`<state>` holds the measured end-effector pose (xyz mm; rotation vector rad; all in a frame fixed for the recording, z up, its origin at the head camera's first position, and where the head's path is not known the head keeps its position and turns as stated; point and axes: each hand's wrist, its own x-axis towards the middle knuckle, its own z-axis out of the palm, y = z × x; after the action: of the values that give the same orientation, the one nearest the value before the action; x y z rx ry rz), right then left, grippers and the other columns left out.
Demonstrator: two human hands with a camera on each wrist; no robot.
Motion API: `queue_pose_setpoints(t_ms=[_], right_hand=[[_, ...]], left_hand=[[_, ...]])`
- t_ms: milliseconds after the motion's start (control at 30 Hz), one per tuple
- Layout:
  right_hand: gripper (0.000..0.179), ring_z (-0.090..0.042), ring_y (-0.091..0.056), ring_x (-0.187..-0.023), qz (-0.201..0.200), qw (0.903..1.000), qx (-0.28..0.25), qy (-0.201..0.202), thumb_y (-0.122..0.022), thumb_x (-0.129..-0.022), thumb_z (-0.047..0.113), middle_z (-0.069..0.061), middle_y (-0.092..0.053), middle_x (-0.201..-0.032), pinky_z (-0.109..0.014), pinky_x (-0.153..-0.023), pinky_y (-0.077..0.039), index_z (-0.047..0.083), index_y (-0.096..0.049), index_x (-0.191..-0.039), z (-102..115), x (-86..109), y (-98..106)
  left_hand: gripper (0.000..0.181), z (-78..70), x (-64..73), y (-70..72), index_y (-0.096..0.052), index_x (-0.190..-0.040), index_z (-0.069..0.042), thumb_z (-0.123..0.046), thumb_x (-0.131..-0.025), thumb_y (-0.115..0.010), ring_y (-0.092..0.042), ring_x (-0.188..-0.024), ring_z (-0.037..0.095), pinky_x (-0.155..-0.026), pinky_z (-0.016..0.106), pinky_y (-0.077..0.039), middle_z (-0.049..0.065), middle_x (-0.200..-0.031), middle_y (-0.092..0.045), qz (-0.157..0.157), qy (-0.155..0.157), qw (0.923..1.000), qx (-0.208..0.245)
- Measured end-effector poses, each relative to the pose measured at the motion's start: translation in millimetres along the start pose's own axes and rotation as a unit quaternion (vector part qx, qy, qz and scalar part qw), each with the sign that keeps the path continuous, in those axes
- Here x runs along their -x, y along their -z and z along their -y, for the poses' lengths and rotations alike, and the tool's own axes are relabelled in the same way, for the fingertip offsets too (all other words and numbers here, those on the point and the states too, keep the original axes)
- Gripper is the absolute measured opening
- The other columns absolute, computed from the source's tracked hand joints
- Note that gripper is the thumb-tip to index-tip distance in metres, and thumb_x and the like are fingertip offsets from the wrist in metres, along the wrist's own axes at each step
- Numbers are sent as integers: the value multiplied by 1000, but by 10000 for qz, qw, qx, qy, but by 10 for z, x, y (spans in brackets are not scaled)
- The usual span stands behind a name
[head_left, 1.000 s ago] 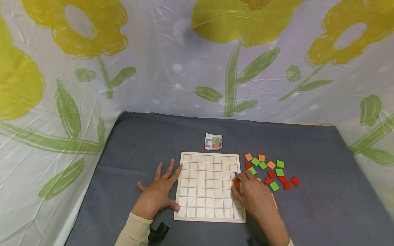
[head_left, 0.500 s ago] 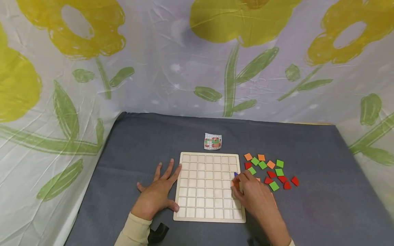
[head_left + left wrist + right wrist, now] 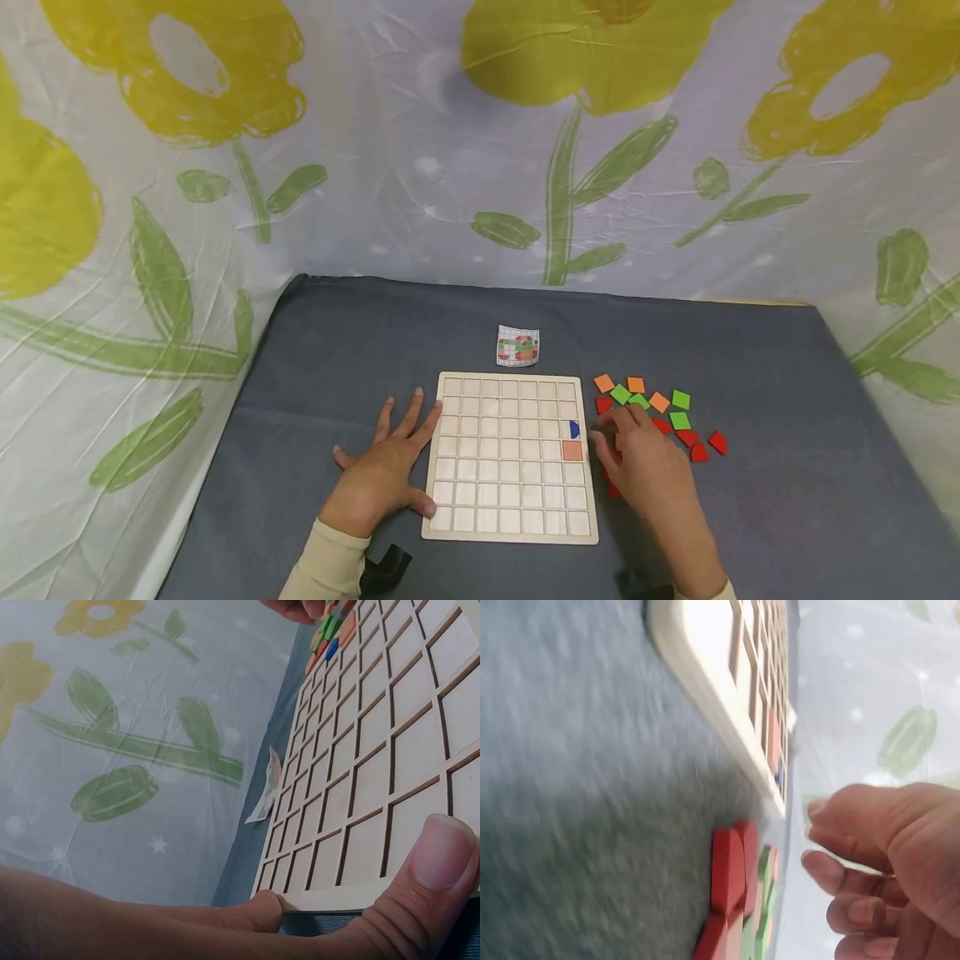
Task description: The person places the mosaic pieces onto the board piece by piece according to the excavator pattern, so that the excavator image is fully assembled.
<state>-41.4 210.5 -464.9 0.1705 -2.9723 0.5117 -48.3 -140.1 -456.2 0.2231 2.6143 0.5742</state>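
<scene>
The wooden grid board (image 3: 510,472) lay mid-counter (image 3: 780,500), an orange tile (image 3: 572,451) and blue piece (image 3: 574,429) in its right column. The left hand (image 3: 381,482), fingers spread, touched its left rim; the right hand (image 3: 643,460), fingers loosely bent, hung over loose tiles (image 3: 680,421) toward the counter's right edge. A patterned card (image 3: 517,347) lay nearer the far edge.

1. The right hand (image 3: 648,454) has left the wooden board (image 3: 510,537) and moved right, over the loose pieces.
2. The orange tile (image 3: 572,451), earlier under its fingers, now lies uncovered in a right-column cell.
3. The blue piece (image 3: 574,429) shows more fully.
4. Red pieces (image 3: 614,488) have come into sight beside the board; two green tiles are now hidden.
</scene>
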Motion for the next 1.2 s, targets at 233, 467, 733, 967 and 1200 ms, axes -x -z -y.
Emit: queue_pose_setpoints(t_ms=[233, 467, 733, 967, 1200], right_hand=[[35, -20, -61, -61, 282, 9973, 140, -656, -83, -92, 26, -11, -68, -108, -34, -46, -46, 7, -75, -120, -119, -56, 76], [41, -17, -57, -60, 508, 9946, 249, -868, -84, -92, 27, -15, -67, -111, -34, -47, -48, 5, -75, -125, -130, -91, 59], [40, -20, -59, -62, 514, 9954, 318, -746, -86, -90, 25, -17, -67, -113, -38, -48, -51, 4, -75, -122, -140, -120, -6], [40, -19, -60, -61, 461, 9966, 309, -607, -86, -90, 24, -16, -65, -112, -37, -47, -51, 6, -74, -124, -128, -147, -23], [36, -20, -61, -62, 306, 9982, 265, -435, -88, -88, 19, -13, -65, -106, -37, -46, -51, 7, -75, -119, -124, -162, -47]], left_hand=[[142, -23, 25, 41, -18, -171, -32, -37, -55, -101, 5, -163, 42, -88, 101, -3, -2, -179, -3, 13, 25, 10000, 93], [141, -1, 24, 18, -19, -171, -32, -35, -57, -101, 3, -163, 42, -88, 101, -4, -1, -179, -3, -20, -3, 10000, 58], [142, -26, 58, 54, -20, -171, -30, -37, -55, -101, 4, -162, 44, -87, 102, -6, 0, -179, -4, -12, 53, 10000, 20], [141, -15, 47, 34, -19, -171, -30, -36, -56, -100, 5, -163, 43, -89, 101, -6, 0, -179, -3, 56, 94, 9999, -10], [141, -25, 35, 46, -19, -171, -31, -37, -56, -100, 6, -163, 43, -88, 101, -5, -1, -179, -2, 43, 32, 10000, 21]])
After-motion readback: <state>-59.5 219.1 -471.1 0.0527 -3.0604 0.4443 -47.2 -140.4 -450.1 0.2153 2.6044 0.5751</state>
